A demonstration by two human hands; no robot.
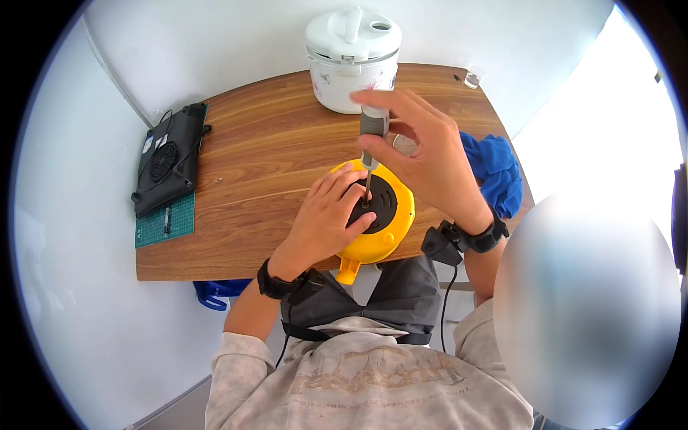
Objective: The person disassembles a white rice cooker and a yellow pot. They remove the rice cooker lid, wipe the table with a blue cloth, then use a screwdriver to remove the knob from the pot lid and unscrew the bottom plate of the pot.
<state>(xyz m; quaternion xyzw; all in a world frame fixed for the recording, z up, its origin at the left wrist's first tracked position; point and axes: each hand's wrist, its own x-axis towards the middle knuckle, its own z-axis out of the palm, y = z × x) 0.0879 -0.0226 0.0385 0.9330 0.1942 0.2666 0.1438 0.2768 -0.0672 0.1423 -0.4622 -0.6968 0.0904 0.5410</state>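
A round yellow appliance (395,242) with a black vented disc (384,213) in its middle lies at the table's near edge, its short yellow handle (347,271) pointing toward me. My left hand (326,208) rests on its left side, fingers apart, thumb and forefinger on the disc around a small hole. In my right hand (423,143), a screwdriver (373,130) with a grey and white handle is held upright above the disc. Its shaft reaches down to the hole between my left thumb and forefinger. Whether the tip sits in a screw is too small to tell.
At the back stands a white rice cooker (351,64). A black fan stand (169,159) lies on a green cutting mat (183,215) with a pen (167,220), far left. On the right are a blue cloth (498,175) and a small glass (471,79). Walls border the wooden table (251,136).
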